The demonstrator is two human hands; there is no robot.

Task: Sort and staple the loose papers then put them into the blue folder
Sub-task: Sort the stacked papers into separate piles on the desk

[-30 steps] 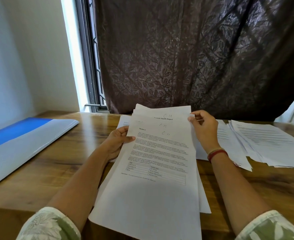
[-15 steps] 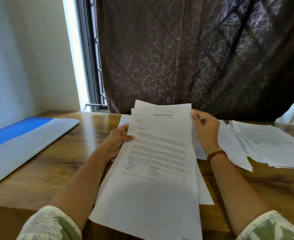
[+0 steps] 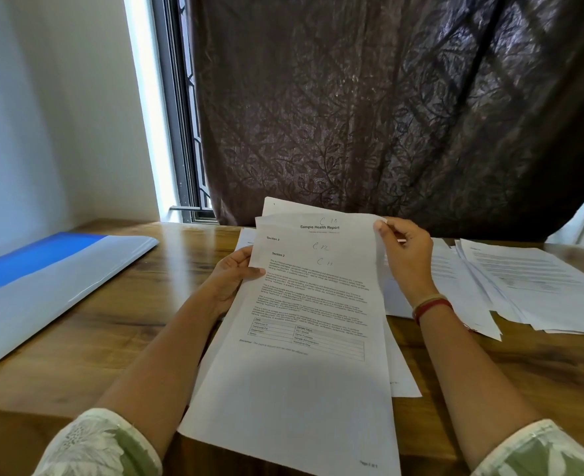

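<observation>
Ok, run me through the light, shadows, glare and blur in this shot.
Head view: daylight blows out the window strip beside the dark curtain; a soft shadow covers the lower half of the held papers; the blue folder and table carry a pale sheen; the window frame leans with wide-angle distortion; the heading reads clearly, body text is soft.

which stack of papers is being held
The fanned middle stack, gripped by the left hand and right hand; the other stacks lie flat on the table.
</observation>
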